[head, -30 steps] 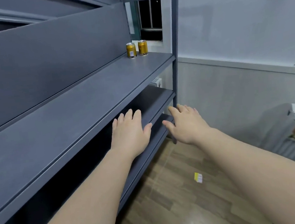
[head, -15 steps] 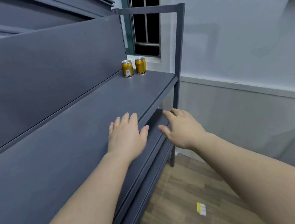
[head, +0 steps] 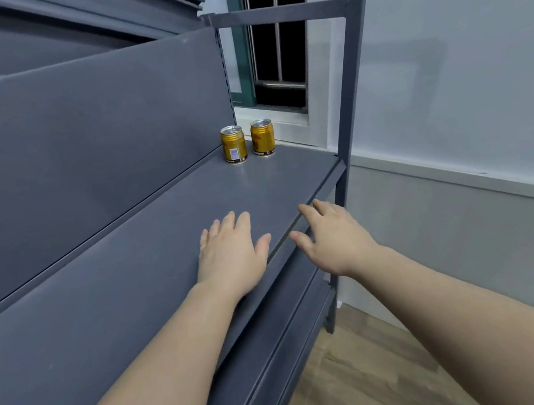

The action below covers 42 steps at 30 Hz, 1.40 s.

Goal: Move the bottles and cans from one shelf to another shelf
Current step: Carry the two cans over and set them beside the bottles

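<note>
**A:** What is nearest to us?

**B:** Two bare forearms come in from the bottom edge. The left hand (head: 232, 258) is over the grey shelf (head: 149, 253), palm down. Its fingers are straight and a little spread, and it holds nothing. I cannot tell whether it touches the board.

**A:** And the other one?

**B:** The right hand (head: 335, 237) is just beside it, at the front edge of the same shelf. Its fingers are also relaxed and apart, and there is nothing in it. Below the hands I see the lower shelves (head: 279, 348) and, to the right, the wooden floor (head: 368, 370).

**A:** Where are the cans?

**B:** They are at the far end of this same shelf, well apart from both hands. The first gold can (head: 233, 144) stands upright near the back panel (head: 79, 143). The second gold can (head: 262, 137) stands upright just beside it on the right, with a narrow gap between them.

**A:** And behind them?

**B:** A window (head: 276, 57), dark, with bars.
</note>
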Each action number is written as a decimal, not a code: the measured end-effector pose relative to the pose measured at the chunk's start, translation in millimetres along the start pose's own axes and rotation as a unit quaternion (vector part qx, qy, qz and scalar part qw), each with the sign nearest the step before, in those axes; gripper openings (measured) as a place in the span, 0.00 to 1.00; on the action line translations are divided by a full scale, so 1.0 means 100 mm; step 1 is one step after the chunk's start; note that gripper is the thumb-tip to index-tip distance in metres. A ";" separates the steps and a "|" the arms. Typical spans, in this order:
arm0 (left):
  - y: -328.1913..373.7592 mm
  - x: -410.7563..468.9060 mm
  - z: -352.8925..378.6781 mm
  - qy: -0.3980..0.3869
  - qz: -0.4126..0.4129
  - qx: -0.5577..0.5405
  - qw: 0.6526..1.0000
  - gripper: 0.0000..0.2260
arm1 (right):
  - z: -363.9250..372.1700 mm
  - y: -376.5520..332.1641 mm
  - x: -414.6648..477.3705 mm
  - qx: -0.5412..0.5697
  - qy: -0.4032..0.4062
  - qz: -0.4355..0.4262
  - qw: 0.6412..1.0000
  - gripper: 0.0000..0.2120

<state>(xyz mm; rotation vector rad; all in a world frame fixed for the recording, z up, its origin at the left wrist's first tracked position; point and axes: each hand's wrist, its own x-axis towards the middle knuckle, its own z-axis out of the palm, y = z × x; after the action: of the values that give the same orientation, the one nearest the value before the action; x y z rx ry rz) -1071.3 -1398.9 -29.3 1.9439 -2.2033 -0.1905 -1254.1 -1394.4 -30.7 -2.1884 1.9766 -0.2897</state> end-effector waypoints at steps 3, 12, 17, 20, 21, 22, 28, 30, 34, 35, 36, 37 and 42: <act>0.12 0.43 -0.01 0.009 -0.018 -0.002 1.000 0.28 | -0.12 0.27 0.39 0.006 -0.003 -0.001 1.000 0.30; 0.30 1.49 0.10 0.027 -0.048 -0.014 0.998 0.29 | -0.18 0.70 1.41 0.028 -0.022 -0.006 0.999 0.32; 0.18 2.06 0.18 0.035 -0.074 -0.024 0.996 0.28 | -0.11 0.77 1.98 0.041 -0.030 -0.005 0.999 0.32; 0.10 2.33 0.22 0.047 -0.084 -0.051 0.994 0.28 | -0.07 0.76 2.32 0.055 -0.037 0.001 0.998 0.32; 0.07 2.42 0.23 0.050 -0.087 -0.063 0.993 0.28 | -0.07 0.75 2.43 0.061 -0.035 0.001 0.997 0.32; 0.03 2.51 0.24 0.053 -0.093 -0.075 0.991 0.29 | -0.06 0.73 2.54 0.070 -0.032 0.001 0.997 0.33; -0.22 3.03 0.31 0.078 -0.164 -0.197 0.963 0.37 | 0.00 0.55 3.08 0.161 -0.007 0.015 0.987 0.37; -0.27 3.17 0.35 0.084 -0.175 -0.233 0.953 0.39 | 0.02 0.50 3.22 0.196 -0.001 0.032 0.980 0.37; -0.30 3.39 0.45 0.105 -0.179 -0.271 0.940 0.43 | 0.13 0.48 3.46 0.247 0.013 0.051 0.968 0.38; -0.29 3.43 0.46 0.111 -0.180 -0.272 0.939 0.44 | 0.16 0.48 3.51 0.257 0.014 0.054 0.965 0.40; -0.28 3.46 0.47 0.116 -0.183 -0.273 0.937 0.44 | 0.18 0.48 3.57 0.270 0.015 0.057 0.961 0.43; -0.27 3.49 0.49 0.122 -0.182 -0.276 0.936 0.44 | 0.21 0.48 3.61 0.287 0.017 0.060 0.956 0.46; -0.27 3.64 0.52 0.142 -0.183 -0.300 0.925 0.45 | 0.30 0.44 3.81 0.371 0.048 0.073 0.925 0.48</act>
<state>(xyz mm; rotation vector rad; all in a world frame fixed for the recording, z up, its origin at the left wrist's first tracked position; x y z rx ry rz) -1100.0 -1764.4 -63.8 1.8463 -1.3655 -0.5309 -1250.8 -1778.1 -61.5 -1.5537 1.6634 -0.9548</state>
